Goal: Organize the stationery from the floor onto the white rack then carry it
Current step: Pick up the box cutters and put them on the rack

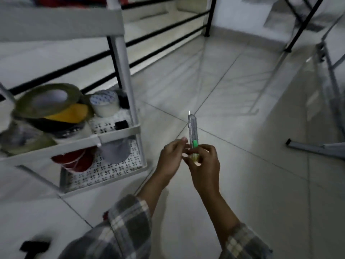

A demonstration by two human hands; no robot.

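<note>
A clear plastic utility knife with a green slider stands upright in front of me, a short blade tip showing at its top. My right hand grips its lower end. My left hand touches the same end from the left, fingers curled around it. The white rack stands to the left on the tiled floor. Its middle shelf holds several tape rolls, among them an olive roll, a yellow one and a white one. The bottom shelf carries red rolls and a grey roll.
A black object lies on the floor at the lower left. A grey bar with a black end cap lies at the right. Black metal rails run behind the rack, and dark frame legs stand at the upper right.
</note>
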